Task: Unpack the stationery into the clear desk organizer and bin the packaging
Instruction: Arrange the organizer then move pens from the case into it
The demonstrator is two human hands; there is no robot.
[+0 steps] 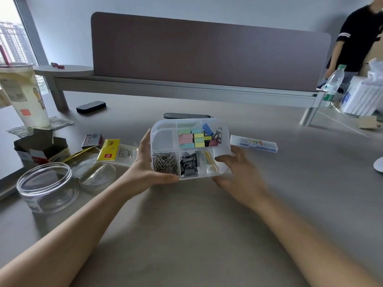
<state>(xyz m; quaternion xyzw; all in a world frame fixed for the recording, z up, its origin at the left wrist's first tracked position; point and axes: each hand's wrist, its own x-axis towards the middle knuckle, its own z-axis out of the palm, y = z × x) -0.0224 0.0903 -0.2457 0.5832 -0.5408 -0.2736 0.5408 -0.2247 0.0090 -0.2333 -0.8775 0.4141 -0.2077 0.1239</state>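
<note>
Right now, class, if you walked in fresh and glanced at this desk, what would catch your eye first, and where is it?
First, the clear desk organizer at the centre, held between the left hand and right hand, with pastel binder clips in its upper compartments and silver paper clips at its lower left. Next, the empty packaging and a clear jar to the left.
</note>
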